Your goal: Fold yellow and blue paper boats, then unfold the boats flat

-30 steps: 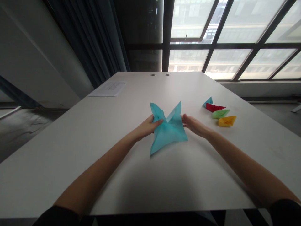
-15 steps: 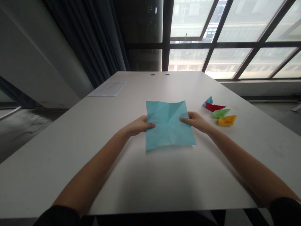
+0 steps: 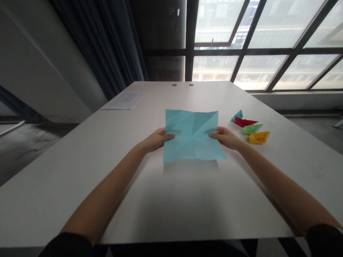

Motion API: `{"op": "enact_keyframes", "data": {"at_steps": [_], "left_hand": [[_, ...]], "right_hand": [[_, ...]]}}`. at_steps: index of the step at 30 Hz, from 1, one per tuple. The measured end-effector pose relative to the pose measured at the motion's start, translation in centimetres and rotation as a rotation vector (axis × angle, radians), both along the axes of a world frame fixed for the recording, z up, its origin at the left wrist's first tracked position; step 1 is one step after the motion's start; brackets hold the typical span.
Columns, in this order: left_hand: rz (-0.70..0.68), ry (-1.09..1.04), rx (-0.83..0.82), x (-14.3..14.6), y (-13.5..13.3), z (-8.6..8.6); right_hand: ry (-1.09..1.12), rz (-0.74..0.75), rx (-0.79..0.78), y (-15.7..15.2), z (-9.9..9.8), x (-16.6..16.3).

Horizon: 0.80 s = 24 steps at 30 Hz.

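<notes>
A square sheet of light blue paper (image 3: 191,137), marked with crossing creases, is held up off the white table. My left hand (image 3: 157,140) pinches its left edge, thumb on the near face and fingers behind. At the opposite edge, my right hand (image 3: 226,137) grips in the same way. Both hands hold the sheet spread out between them, and its shadow falls on the table below. The fingertips behind the paper are hidden.
Right of my right hand, folded paper boats stand in a row: blue (image 3: 238,115), red (image 3: 245,122), green (image 3: 252,129) and yellow (image 3: 259,137). Printed sheets (image 3: 123,101) lie by the left edge of the white table (image 3: 80,167). Two round inserts are at the far end.
The blue paper has risen slightly and is stretched flatter and wider. My right hand has moved a little outward to the right.
</notes>
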<state>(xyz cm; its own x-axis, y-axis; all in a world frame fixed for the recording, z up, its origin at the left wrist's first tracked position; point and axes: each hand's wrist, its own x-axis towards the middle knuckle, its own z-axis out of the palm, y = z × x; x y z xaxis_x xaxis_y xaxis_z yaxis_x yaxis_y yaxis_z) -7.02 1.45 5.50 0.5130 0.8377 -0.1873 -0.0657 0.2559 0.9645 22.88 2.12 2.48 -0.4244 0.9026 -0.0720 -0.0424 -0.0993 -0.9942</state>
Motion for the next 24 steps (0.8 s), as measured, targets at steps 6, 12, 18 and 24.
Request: {"op": "enact_keyframes", "data": {"at_steps": [6, 12, 18, 24], "left_hand": [[0.003, -0.013, 0.095, -0.5, 0.4, -0.3], [-0.009, -0.032, 0.200, -0.3, 0.3, -0.1], [-0.019, 0.037, 0.335, -0.2, 0.4, -0.6], [-0.004, 0.126, 0.467, 0.3, 0.1, -0.2]], "right_hand": [[0.037, 0.007, -0.068, -0.1, 0.2, 0.6], [-0.014, 0.055, -0.085, -0.4, 1.1, 0.3], [-0.142, 0.054, 0.137, -0.5, 0.8, -0.8], [-0.243, 0.150, 0.156, -0.9, 1.2, -1.8]]}}
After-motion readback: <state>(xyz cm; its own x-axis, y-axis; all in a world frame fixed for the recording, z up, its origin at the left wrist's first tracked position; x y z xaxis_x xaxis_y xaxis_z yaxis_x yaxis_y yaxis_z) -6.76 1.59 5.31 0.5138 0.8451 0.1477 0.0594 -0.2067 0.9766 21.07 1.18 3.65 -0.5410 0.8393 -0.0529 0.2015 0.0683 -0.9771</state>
